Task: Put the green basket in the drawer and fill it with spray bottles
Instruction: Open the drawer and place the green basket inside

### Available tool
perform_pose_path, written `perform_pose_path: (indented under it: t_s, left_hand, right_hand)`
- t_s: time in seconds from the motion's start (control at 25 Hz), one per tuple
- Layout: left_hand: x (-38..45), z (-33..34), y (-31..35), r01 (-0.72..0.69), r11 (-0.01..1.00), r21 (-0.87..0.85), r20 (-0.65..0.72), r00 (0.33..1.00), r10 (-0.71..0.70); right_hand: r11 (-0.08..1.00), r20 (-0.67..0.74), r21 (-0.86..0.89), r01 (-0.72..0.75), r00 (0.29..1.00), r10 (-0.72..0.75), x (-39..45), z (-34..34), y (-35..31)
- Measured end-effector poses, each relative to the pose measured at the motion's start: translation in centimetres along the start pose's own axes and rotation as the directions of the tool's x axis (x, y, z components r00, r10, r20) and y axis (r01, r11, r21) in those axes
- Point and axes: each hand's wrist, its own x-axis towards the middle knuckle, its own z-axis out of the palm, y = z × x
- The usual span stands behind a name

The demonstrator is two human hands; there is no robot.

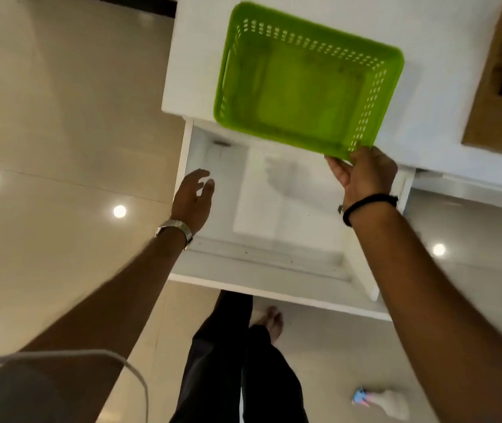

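Observation:
The green basket [304, 83], a perforated plastic tub with nothing inside, sits over the white cabinet top [445, 87], its near edge overhanging the open drawer. My right hand [365, 175] grips the basket's near right corner. The white drawer [261, 270] is pulled out below, nothing in it. My left hand [193, 196] hovers over the drawer's left side, fingers apart, holding nothing. A white spray bottle [384, 403] with a blue-pink label lies on the floor at lower right.
Glossy beige floor tiles [60, 117] spread to the left, reflecting ceiling lights. My legs in dark trousers and a bare foot [272, 319] stand before the drawer front. A wooden panel [500, 102] lies at the upper right. A white cable [133, 370] crosses the lower left.

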Motion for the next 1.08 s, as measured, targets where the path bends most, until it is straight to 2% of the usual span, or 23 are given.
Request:
perform_pose_path:
  t_s: [0.12, 0.28, 0.36, 0.44, 0.52, 0.6, 0.64, 0.72, 0.76, 0.88, 0.96, 1.08]
  left_hand:
    - [-1.4, 0.6, -1.7, 0.124, 0.985, -0.121, 0.020, 0.992, -0.122]
    - [-2.2, 1.3, -5.1, 0.224, 0.945, -0.239, -0.088, 0.964, -0.251]
    - [-2.2, 2.1, -6.2, 0.267, 0.955, -0.131, -0.075, 0.958, -0.278]
    - [-1.2, 2.8, -7.7, 0.222, 0.973, 0.057, 0.011, 0.975, -0.223]
    - [0.4, 3.3, -8.9, 0.182, 0.940, 0.288, 0.074, 0.975, -0.211]
    - [1.8, 3.7, -9.5, 0.141, 0.844, 0.517, 0.088, 0.972, -0.217]
    - [2.4, 3.8, -9.8, 0.142, 0.802, 0.580, 0.090, 0.968, -0.236]
    - [3.6, 4.6, -10.2, 0.171, 0.778, 0.605, 0.097, 0.954, -0.285]
    - [4.1, 5.1, -10.4, 0.191, 0.783, 0.592, 0.099, 0.947, -0.305]
    - [4.9, 6.1, -11.1, 0.246, 0.804, 0.542, 0.117, 0.925, -0.362]
    - [5.1, 6.3, -11.7, 0.271, 0.807, 0.525, 0.137, 0.909, -0.395]
    - [5.0, 6.2, -12.3, 0.286, 0.792, 0.539, 0.145, 0.895, -0.422]
  right_hand:
    - [0.994, -0.029, -0.071, -0.078, 0.997, 0.077, -4.5, -6.6, 6.0]
    - [0.959, -0.129, -0.190, -0.209, 0.974, 0.187, -5.6, -11.9, 13.4]
    - [0.923, -0.161, -0.263, -0.280, 0.956, 0.244, -4.0, -12.7, 16.5]
    - [0.866, -0.167, -0.379, -0.326, 0.945, 0.282, -1.8, -12.7, 19.0]
    - [0.803, -0.135, -0.493, -0.336, 0.941, 0.311, 0.3, -12.3, 20.8]
    - [0.659, -0.097, -0.696, -0.284, 0.947, 0.305, 2.1, -11.6, 22.2]
    - [0.531, -0.075, -0.816, -0.227, 0.953, 0.293, 2.8, -11.4, 22.8]
    - [0.285, -0.042, -0.950, -0.129, 0.955, 0.294, 4.1, -11.2, 23.8]
    - [0.212, -0.044, -0.970, -0.116, 0.948, 0.315, 4.6, -11.2, 24.3]
    - [0.091, -0.052, -0.992, -0.092, 0.926, 0.374, 5.2, -11.6, 25.7]
    - [0.029, -0.043, -0.998, -0.057, 0.933, 0.359, 5.4, -12.2, 26.7]
    - [-0.010, -0.050, -0.999, -0.049, 0.940, 0.337, 5.4, -12.5, 27.6]
